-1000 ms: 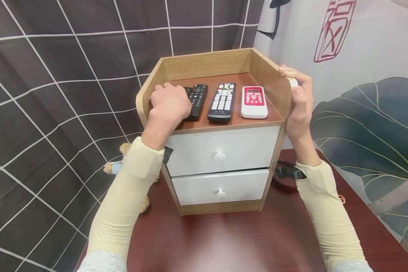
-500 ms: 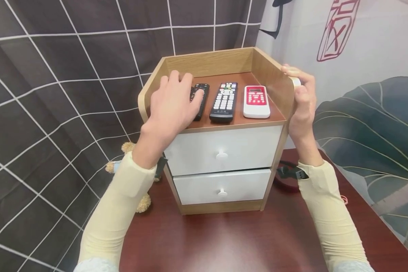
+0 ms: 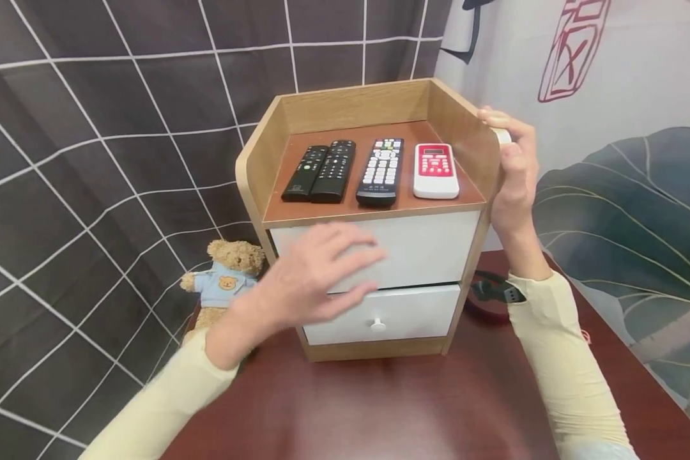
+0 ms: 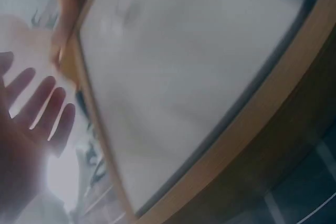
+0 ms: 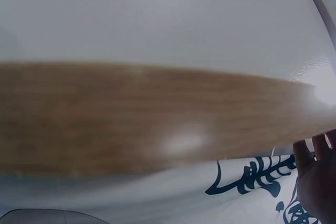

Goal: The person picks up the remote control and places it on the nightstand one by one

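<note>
A small wooden cabinet [image 3: 353,107] with two white drawers stands on the table. My left hand [image 3: 316,275] hovers before the upper drawer [image 3: 431,246], fingers spread and slightly bent, holding nothing; it hides that drawer's knob. In the left wrist view the fingers [image 4: 42,100] are apart beside the blurred drawer front. My right hand [image 3: 513,176] grips the front end of the cabinet's right side panel [image 3: 466,131], thumb in front and fingers over the top edge. On the cabinet top lie two black remotes side by side, a black remote with white buttons [image 3: 381,169] and a red-and-white remote [image 3: 435,171].
The lower drawer [image 3: 420,313] has a white knob [image 3: 377,325]. Left of the cabinet sits a teddy bear [image 3: 224,281] in a blue top. A dark strap-like thing [image 3: 485,291] lies at the right. Reddish-brown table [image 3: 368,409]; grid-patterned curtain [image 3: 149,102] behind.
My left hand has left the remotes at the left of the cabinet top and come down and forward to the upper drawer. Both black remotes now show fully. The right hand keeps its grip.
</note>
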The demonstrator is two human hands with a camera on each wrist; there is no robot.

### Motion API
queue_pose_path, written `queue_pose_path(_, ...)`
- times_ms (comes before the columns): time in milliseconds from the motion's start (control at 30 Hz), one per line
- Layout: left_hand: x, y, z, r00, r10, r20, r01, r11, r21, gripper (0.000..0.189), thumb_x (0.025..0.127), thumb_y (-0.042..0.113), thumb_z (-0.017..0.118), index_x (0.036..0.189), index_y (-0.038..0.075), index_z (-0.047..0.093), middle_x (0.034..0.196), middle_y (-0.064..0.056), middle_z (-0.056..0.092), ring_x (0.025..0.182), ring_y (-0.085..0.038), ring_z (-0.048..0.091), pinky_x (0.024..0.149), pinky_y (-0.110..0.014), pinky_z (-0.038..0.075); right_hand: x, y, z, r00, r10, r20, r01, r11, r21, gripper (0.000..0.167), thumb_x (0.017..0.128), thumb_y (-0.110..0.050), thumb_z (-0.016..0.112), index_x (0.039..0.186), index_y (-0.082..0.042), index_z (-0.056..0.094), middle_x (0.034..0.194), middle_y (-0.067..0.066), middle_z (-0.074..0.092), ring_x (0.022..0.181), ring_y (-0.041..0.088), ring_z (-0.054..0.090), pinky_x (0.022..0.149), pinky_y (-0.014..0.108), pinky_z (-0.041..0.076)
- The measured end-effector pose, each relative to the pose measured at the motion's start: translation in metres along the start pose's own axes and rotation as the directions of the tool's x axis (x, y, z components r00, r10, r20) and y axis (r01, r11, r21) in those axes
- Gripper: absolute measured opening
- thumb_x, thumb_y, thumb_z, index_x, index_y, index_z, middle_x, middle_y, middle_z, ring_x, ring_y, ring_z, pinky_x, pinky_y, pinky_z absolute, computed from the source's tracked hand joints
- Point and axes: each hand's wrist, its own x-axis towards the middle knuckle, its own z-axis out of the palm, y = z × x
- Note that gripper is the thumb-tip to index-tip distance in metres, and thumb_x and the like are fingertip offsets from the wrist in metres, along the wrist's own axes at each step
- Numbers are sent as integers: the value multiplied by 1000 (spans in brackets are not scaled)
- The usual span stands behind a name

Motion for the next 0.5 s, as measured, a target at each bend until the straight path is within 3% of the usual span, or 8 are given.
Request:
queue_pose_path(167, -44, 22, 20, 997, 71, -35, -72, 997, -35, 38, 86, 33, 71, 118, 11, 69, 112, -7, 69, 103, -22, 64, 88, -35, 53, -6, -7, -7, 1000, 26, 4, -25, 988, -151, 43, 91, -25, 40, 125, -10, 61, 138, 2, 58, 132, 22, 46, 110, 31, 31)
queue_pose_path(233, -61, 24, 23, 992, 91, -92, -94, 995, -20, 35, 90, 35, 65, 114, 9, 70, 109, -8, 70, 99, -23, 66, 85, -36, 54, -11, -9, -12, 1000, 26, -3, -26, 976, -215, 48, 91, -24, 38, 131, -9, 59, 139, 0, 57, 127, 18, 50, 106, 29, 33)
queue_pose_path(300, -76, 22, 23, 976, 96, -193, -97, 995, 5, 35, 94, 36, 59, 106, 6, 72, 101, -10, 72, 91, -24, 67, 79, -36, 55, -20, -8, -19, 1000, 20, -5, -20, 965, -261, 51, 91, -23, 36, 134, -6, 57, 135, -3, 59, 120, 16, 52, 101, 27, 35)
queue_pose_path(367, -92, 18, 21, 942, 59, -330, -53, 998, 28, 39, 97, 34, 54, 94, 0, 73, 90, -13, 72, 79, -26, 67, 71, -36, 55, -32, -4, -30, 1000, 13, 12, -10, 965, -263, 50, 92, -22, 36, 135, -3, 55, 131, -5, 59, 118, 17, 52, 100, 26, 37)
queue_pose_path(400, -100, 16, 19, 916, 18, -401, -6, 999, 33, 42, 98, 34, 53, 89, -2, 72, 85, -15, 71, 74, -27, 66, 67, -36, 55, -39, -1, -36, 1000, 17, 23, -10, 963, -268, 49, 94, -21, 36, 135, -1, 55, 130, -6, 59, 118, 17, 53, 101, 25, 38)
queue_pose_path(500, -128, 8, 11, 808, -171, -563, 215, 977, 12, 45, 97, 30, 53, 80, -8, 69, 75, -21, 68, 66, -33, 62, 72, -29, 54, -60, 11, -62, 992, 62, 110, -21, 940, -341, 46, 98, -17, 36, 137, 1, 53, 134, -7, 57, 127, 13, 52, 108, 25, 37)
